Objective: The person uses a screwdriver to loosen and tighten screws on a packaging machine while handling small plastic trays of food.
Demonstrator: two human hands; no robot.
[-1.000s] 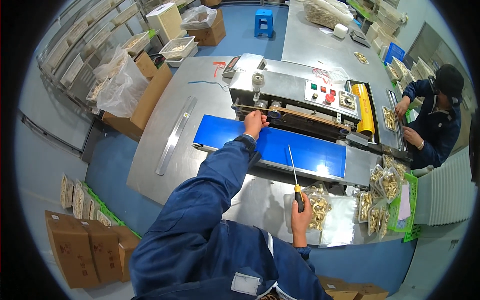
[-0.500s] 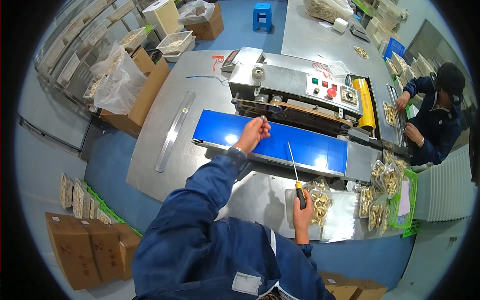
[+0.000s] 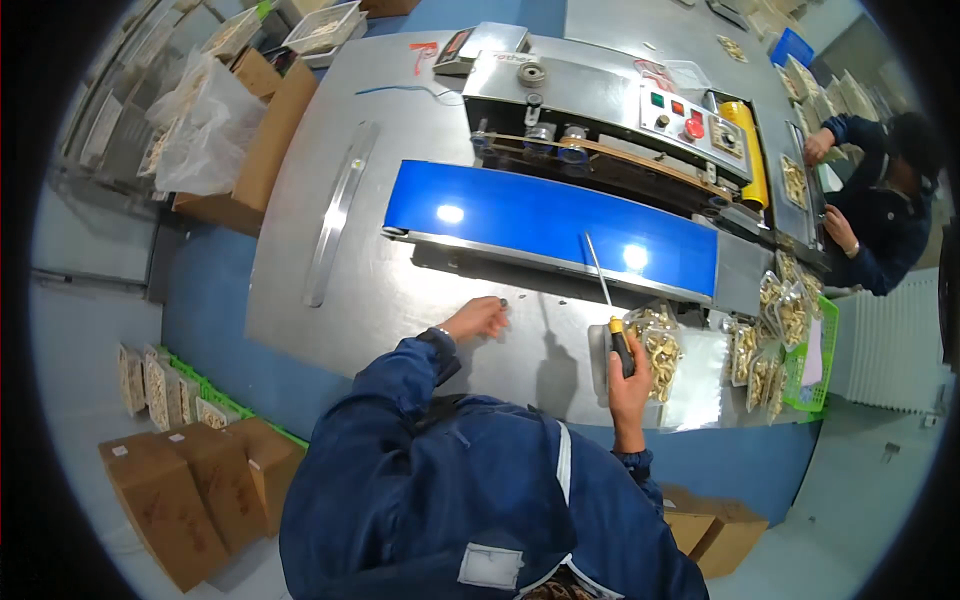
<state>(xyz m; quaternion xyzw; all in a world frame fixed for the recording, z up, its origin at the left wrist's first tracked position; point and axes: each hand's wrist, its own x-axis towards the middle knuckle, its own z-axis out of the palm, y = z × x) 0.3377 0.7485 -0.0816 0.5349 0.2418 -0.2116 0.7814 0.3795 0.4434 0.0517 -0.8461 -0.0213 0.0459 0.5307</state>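
My right hand (image 3: 628, 385) is wrapped round the black and yellow handle of a screwdriver (image 3: 600, 272), whose shaft points up and away over the front edge of the blue conveyor belt (image 3: 540, 215). Low over the steel table (image 3: 400, 290), in front of the belt, my left hand (image 3: 477, 320) has its fingers closed. A small dark piece (image 3: 504, 302) shows at its fingertips, too small to name. Behind the belt stands a sealing machine (image 3: 590, 105) with its drive band and rollers exposed, and buttons and a dial on its control panel (image 3: 692, 128).
Clear packs of sliced mushrooms (image 3: 662, 360) lie beside my right hand, with more by a green basket (image 3: 812, 350). A metal strip (image 3: 340, 220) lies at the left. A scale (image 3: 478, 45) stands behind. Another person (image 3: 890, 210) works at the far right by a yellow film roll (image 3: 745, 150).
My left hand has come down and back from above the belt to the tabletop. The right hand still holds the screwdriver in much the same place. The view has tilted down.
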